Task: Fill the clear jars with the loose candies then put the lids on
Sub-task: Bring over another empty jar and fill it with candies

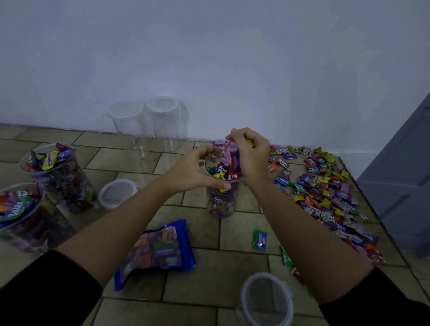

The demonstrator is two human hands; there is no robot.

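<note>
A clear jar (220,200), nearly full of wrapped candies, stands on the tiled floor in the middle. My left hand (196,171) curls round its rim from the left, thumb on the near side. My right hand (252,152) grips a bunch of pink and red wrapped candies (231,155) right over the jar's mouth. A large spread of loose candies (332,194) lies on the floor to the right. Two full jars (58,177) (14,214) stand at the left without lids. Two empty clear jars (133,131) (166,123) stand by the wall.
A clear lid (116,193) lies left of the middle jar, another lid (267,300) near my right forearm. A blue candy bag (159,252) lies flat in front. Stray green candies (259,240) lie nearby. A grey door (412,185) stands at the right.
</note>
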